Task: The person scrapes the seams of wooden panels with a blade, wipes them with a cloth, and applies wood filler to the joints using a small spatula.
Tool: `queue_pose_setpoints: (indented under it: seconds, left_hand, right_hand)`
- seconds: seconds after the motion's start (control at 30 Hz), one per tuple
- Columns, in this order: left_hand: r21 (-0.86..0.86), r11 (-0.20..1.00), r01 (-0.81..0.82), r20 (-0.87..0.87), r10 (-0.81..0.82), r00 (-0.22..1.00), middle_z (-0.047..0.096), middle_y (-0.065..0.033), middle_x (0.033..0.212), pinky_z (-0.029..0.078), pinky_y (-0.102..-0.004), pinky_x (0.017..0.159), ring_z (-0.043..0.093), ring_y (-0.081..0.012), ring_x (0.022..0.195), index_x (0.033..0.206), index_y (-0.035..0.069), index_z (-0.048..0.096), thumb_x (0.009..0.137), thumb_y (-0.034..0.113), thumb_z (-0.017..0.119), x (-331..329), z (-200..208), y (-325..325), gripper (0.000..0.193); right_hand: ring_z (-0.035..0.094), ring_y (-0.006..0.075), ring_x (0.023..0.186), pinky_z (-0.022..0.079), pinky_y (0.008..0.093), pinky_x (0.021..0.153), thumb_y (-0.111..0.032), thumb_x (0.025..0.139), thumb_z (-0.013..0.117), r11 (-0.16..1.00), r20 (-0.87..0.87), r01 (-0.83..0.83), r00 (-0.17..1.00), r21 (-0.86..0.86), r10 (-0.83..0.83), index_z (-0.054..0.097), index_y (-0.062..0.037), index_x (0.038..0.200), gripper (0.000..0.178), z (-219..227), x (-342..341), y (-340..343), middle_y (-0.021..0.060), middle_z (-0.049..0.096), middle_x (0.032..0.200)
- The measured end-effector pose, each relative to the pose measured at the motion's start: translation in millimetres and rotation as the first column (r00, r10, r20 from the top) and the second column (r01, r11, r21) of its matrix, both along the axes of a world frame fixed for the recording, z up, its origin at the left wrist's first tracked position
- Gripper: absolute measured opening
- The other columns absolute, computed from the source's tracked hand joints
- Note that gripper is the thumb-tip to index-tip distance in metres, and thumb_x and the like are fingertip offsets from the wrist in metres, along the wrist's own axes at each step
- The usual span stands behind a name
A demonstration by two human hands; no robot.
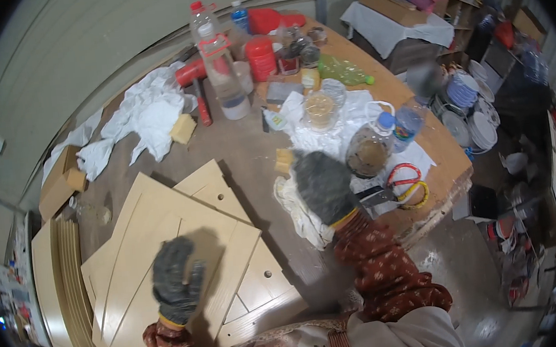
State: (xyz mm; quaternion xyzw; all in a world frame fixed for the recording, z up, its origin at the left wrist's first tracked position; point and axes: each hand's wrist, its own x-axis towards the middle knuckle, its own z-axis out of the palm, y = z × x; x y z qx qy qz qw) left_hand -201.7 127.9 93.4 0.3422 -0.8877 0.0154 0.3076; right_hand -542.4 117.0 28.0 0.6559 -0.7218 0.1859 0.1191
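Note:
My left hand [177, 277], in a dark grey work glove, rests over a pale wooden panel [162, 218], its fingers stretched out and the thumb apart. That panel lies askew on a second pale panel [261, 279] with round holes and grooves. My right hand [325, 186], gloved the same way, is over the table to the right of the panels. A small yellow sponge piece [284, 160] shows at its fingertips; whether the fingers grip it is hidden. A crumpled white cloth [298, 205] lies beside that hand. To its right stands a blue-capped plastic jug [366, 151] with brown contents.
Several pale panels [68, 287] stand stacked at the left. Toward the back are white rags [151, 109], a yellow sponge block [183, 128], a red-handled hammer [202, 104], a tall clear bottle [228, 84] and a red jar [261, 60]. Buckets [477, 124] crowd the floor at right.

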Motion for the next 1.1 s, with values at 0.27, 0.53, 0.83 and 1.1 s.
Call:
queue_pose_setpoints:
  seconds: [0.27,0.53,0.83,1.1]
  left_hand:
    - [0.077,0.915,0.395,0.400,-0.392,0.829,0.037,-0.0201,0.144,0.032,-0.0524,0.107,0.036,-0.0415,0.131,0.135,0.017,0.048,0.078,0.040,0.066,-160,-43,-32,0.064]
    - [0.206,0.975,0.085,0.383,-0.160,0.910,0.064,-0.0151,0.113,0.050,-0.0479,0.078,0.063,-0.0332,0.094,0.116,0.009,0.062,0.079,0.018,0.060,-181,-37,-85,0.038]
    - [0.892,0.224,0.392,-0.366,-0.149,0.918,0.065,-0.0084,0.111,0.052,-0.0293,0.085,0.062,-0.0156,0.101,0.129,0.004,0.053,0.086,0.005,0.070,-222,-3,-5,0.045]
    - [0.922,0.342,0.182,-0.270,0.231,0.935,0.068,-0.0105,0.096,0.056,-0.0262,0.069,0.067,-0.0162,0.078,0.119,-0.003,0.056,0.094,0.011,0.058,-240,-19,79,0.028]
  right_hand:
    - [0.066,0.0235,0.085,0.055,0.0342,0.074,0.001,0.084,0.064,0.976,0.955,0.109,0.252,-0.188,0.156,0.065,0.0008,0.109,0.025,35,25,75,0.0117,0.067,0.103]
    - [0.063,0.0192,0.085,0.054,0.0296,0.072,-0.011,0.090,0.060,0.909,0.872,0.105,0.344,-0.404,0.348,0.062,-0.0004,0.112,0.024,-26,-23,118,0.0075,0.064,0.095]
    - [0.060,0.0269,0.102,0.050,0.0362,0.088,-0.001,0.082,0.057,0.937,0.723,-0.264,0.600,-0.227,0.344,0.066,-0.0058,0.116,0.036,-1,-82,119,0.0130,0.062,0.117]
    - [0.059,0.0316,0.100,0.047,0.0477,0.088,-0.029,0.093,0.056,0.911,0.618,-0.407,0.700,-0.066,0.358,0.056,-0.0066,0.128,0.041,-10,-121,124,0.0144,0.058,0.124]
